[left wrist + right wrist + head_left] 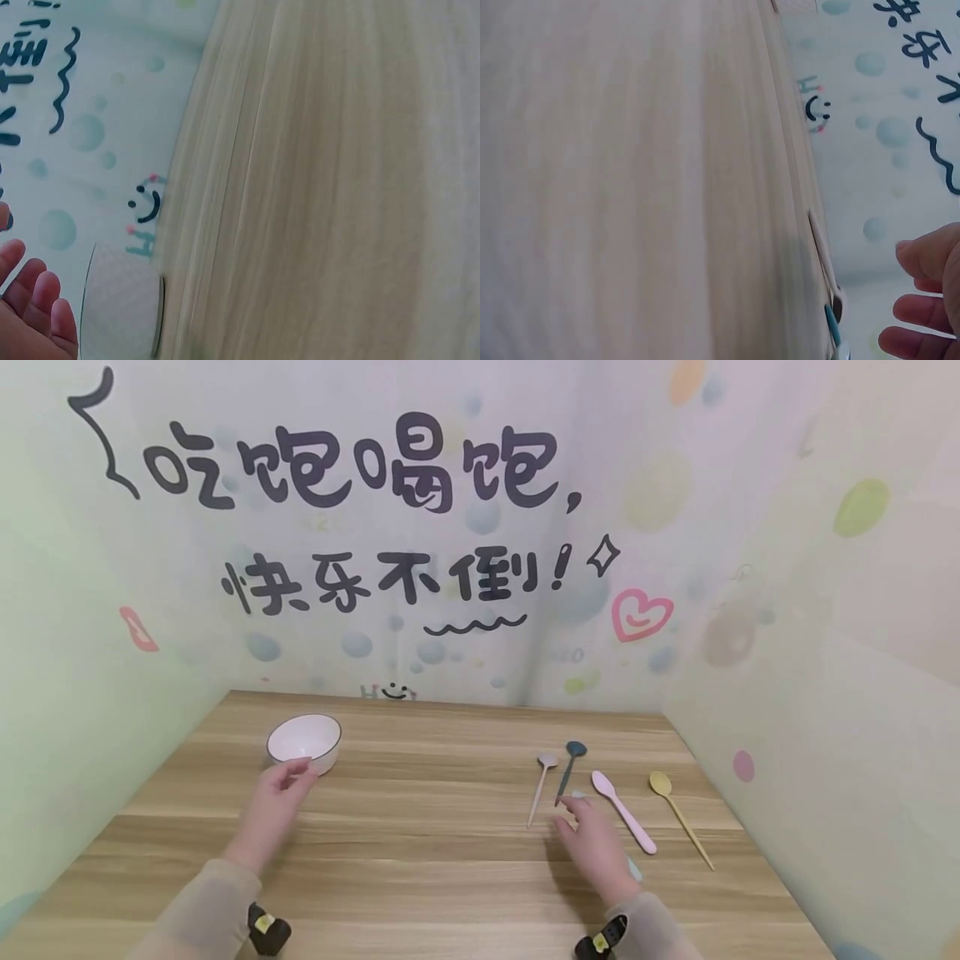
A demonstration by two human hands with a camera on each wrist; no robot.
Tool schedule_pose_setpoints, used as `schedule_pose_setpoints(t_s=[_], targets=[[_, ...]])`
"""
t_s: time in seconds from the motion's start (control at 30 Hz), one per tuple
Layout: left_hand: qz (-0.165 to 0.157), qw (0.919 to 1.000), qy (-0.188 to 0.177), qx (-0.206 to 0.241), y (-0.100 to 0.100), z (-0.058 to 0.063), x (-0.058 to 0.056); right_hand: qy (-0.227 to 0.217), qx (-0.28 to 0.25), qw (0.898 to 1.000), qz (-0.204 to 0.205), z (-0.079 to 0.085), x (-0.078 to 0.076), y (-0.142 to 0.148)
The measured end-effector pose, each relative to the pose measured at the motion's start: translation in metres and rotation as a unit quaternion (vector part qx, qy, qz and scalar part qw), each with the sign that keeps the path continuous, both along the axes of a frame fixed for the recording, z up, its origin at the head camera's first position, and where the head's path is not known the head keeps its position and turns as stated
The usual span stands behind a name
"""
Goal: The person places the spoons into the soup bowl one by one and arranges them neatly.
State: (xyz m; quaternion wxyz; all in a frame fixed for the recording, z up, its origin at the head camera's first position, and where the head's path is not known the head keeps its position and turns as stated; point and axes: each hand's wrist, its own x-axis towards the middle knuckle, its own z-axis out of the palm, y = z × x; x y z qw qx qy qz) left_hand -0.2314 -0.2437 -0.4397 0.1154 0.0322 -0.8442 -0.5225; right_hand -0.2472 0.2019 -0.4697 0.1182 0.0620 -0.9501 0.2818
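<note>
My left hand (279,793) is right at the near rim of a white bowl (303,739) with a dark edge, its fingers loosely bent. In the left wrist view, those fingers (43,296) show beside the bowl (124,307) with nothing in them. Over a light blue spoon (634,868), mostly hidden, hovers my right hand (592,843), fingers relaxed. Its fingertips are close to the handle end of a dark teal spoon (575,749). A beige spoon (547,762) lies left of that one, a pink spoon (602,783) and a yellow spoon (660,783) to the right.
The wooden table (420,827) meets a patterned back wall (450,668) with large dark lettering. Side walls close in at left and right. A small black wrist camera (268,931) sits on the left sleeve, another wrist camera (596,943) on the right.
</note>
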Motion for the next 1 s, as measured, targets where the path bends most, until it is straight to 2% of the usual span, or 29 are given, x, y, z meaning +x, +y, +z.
schedule_pose_setpoints(t_s=[0.23,0.4,0.6,0.77,0.87,1.0], targets=[[0.03,0.9977,-0.039,0.047,-0.013,-0.002,-0.009,0.024,0.031,0.999,-0.038,0.002,-0.004,0.023],[0.054,0.9952,-0.049,0.065,-0.02,-0.004,-0.016,-0.014,0.027,0.998,-0.05,0.005,-0.002,0.035],[0.091,0.9929,-0.055,0.053,-0.026,-0.004,-0.027,-0.043,0.021,0.997,-0.062,0.003,0.0,0.047],[0.114,0.9892,-0.08,0.046,-0.028,-0.006,-0.037,-0.057,0.026,0.996,-0.069,0.001,0.001,0.055],[0.117,0.9886,-0.085,0.042,-0.031,-0.009,-0.042,-0.067,0.03,0.994,-0.075,0.0,0.002,0.058],[0.101,0.9913,-0.082,0.023,-0.034,-0.013,-0.048,-0.072,0.029,0.994,-0.078,0.0,0.003,0.06]])
